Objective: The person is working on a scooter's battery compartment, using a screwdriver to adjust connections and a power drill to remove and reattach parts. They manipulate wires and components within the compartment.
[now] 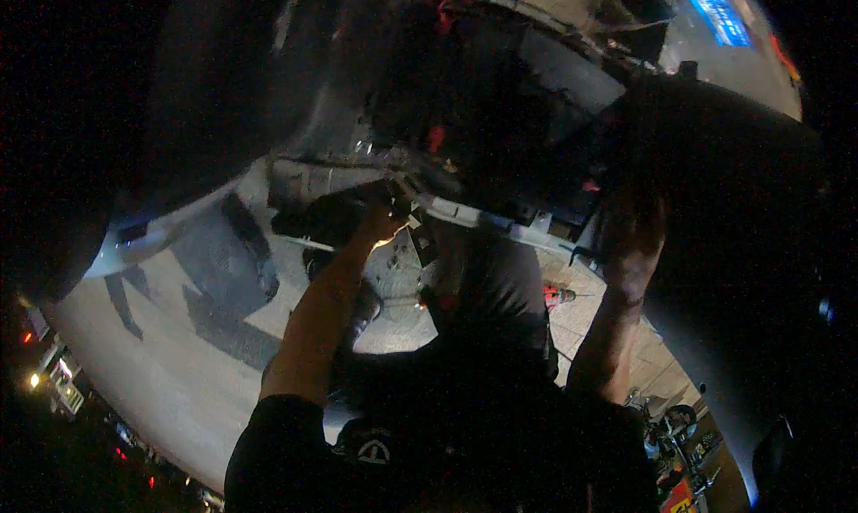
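Note:
At the front of a car's open, dark engine bay, my left hand reaches to the left part of a pale metal crossbar. Its fingers look bent and closed beside a small lit bracket; what they hold is hidden. A black part lies just left of that hand. My right hand is farther right, back upward, with its fingers stretched toward a large dark body panel. Shadow covers the fingertips, and I cannot tell what they touch.
A red power drill lies on the paved ground between my body and right forearm. Assorted tools and gear sit at the lower right. Pale concrete with dark shadows spreads to the left. Red parts show inside the engine bay.

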{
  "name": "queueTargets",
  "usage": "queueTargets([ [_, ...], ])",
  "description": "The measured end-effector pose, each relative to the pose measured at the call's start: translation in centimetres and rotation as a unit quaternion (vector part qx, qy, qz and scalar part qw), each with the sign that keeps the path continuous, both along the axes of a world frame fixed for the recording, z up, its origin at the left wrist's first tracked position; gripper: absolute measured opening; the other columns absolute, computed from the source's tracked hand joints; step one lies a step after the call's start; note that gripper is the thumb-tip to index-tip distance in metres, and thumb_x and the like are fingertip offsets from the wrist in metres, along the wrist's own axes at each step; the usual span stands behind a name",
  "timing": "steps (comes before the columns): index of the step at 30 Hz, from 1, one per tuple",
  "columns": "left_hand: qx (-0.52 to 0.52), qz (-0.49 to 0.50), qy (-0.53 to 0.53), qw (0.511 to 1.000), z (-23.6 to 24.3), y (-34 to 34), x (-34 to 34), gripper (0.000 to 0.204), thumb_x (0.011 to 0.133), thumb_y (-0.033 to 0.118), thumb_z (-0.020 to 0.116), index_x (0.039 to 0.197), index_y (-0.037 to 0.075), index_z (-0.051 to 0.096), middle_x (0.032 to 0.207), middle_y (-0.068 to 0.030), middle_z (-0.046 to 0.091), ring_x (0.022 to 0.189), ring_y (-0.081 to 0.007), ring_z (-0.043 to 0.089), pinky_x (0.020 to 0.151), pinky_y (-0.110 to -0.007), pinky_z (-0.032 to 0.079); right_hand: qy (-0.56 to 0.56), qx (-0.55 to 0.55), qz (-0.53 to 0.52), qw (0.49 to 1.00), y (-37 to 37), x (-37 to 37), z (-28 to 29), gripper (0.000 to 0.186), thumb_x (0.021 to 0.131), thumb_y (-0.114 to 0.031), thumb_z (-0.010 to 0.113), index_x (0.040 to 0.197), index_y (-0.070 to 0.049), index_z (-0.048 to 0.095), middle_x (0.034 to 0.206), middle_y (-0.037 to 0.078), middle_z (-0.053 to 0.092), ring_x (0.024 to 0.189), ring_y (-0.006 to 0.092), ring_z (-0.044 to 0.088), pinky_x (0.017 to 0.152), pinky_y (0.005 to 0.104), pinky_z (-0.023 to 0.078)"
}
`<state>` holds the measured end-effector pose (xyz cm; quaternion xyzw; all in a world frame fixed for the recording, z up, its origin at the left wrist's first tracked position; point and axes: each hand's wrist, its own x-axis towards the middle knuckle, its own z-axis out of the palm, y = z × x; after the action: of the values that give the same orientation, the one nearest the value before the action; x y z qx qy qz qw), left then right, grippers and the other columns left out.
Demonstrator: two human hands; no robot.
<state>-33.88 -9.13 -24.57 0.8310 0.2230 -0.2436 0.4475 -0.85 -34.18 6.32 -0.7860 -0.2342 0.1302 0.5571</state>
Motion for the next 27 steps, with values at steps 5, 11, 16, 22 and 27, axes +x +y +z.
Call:
queueTargets([
  [5, -0.147, 0.21, 0.079, 0.963, -5.6, 0.2, 4.4, 0.063, 0.087, 0.032, 0.072, 0.136, 0.0, 0.048, 0.125, -0.0195, 0.061, 0.12, -0.0328, 0.056, 0.099, -0.044, 0.046, 0.165, 0.125, -0.029, 0.978, -5.3, -1.2, -4.3, 0.06, 0.097, -0.006, 0.056, 0.151, -0.01, 0.031, 0.151, 0.012, 0.041, 0.135, 0.0307, 0.043, 0.112, 0.0448, 0.036],
  [11, 0.094, 0.094, 0.088, 0.987, -6.4, -1.4, 0.2, 0.054, 0.094, 0.038, 0.059, 0.131, -0.001, 0.055, 0.132, -0.0204, 0.057, 0.124, -0.0366, 0.052, 0.106, -0.046, 0.041, 0.081, -0.037, -0.015, 0.996, -1.3, -1.2, -1.7, 0.048, 0.097, -0.004, 0.054, 0.143, -0.005, 0.041, 0.138, 0.014, 0.054, 0.121, 0.0216, 0.055, 0.099, 0.0358, 0.048],
  [16, -0.134, -0.212, 0.15, 0.956, 20.1, 1.1, 10.0, 0.03, 0.092, 0.027, 0.059, 0.106, 0.001, 0.064, 0.109, -0.0162, 0.064, 0.102, -0.032, 0.061, 0.088, -0.043, 0.048, 0.111, -0.03, -0.115, 0.987, 0.2, -1.8, 0.4, 0.035, 0.094, -0.01, 0.061, 0.127, 0.0, 0.057, 0.113, 0.008, 0.065, 0.102, 0.0184, 0.059, 0.088, 0.0314, 0.049],
  [22, 0.011, -0.044, -0.339, 0.94, 34.5, 5.9, 30.7, 0.011, 0.08, 0.01, 0.071, 0.089, 0.003, 0.069, 0.091, -0.0149, 0.069, 0.085, -0.031, 0.068, 0.075, -0.039, 0.054, 0.164, -0.018, -0.157, 0.974, 0.8, -2.5, 0.9, 0.039, 0.094, -0.01, 0.061, 0.131, -0.001, 0.055, 0.122, 0.01, 0.064, 0.107, 0.0192, 0.06, 0.091, 0.0319, 0.049],
  [27, 0.191, -0.107, -0.346, 0.912, 24.7, 9.0, 44.5, 0.032, 0.077, 0.024, 0.076, 0.102, 0.006, 0.069, 0.102, -0.0166, 0.066, 0.102, -0.0367, 0.061, 0.088, -0.046, 0.05, 0.162, 0.01, -0.146, 0.976, 2.2, -1.9, 1.9, 0.041, 0.094, -0.008, 0.059, 0.133, 0.0, 0.052, 0.124, 0.011, 0.063, 0.109, 0.0189, 0.06, 0.092, 0.032, 0.049],
])
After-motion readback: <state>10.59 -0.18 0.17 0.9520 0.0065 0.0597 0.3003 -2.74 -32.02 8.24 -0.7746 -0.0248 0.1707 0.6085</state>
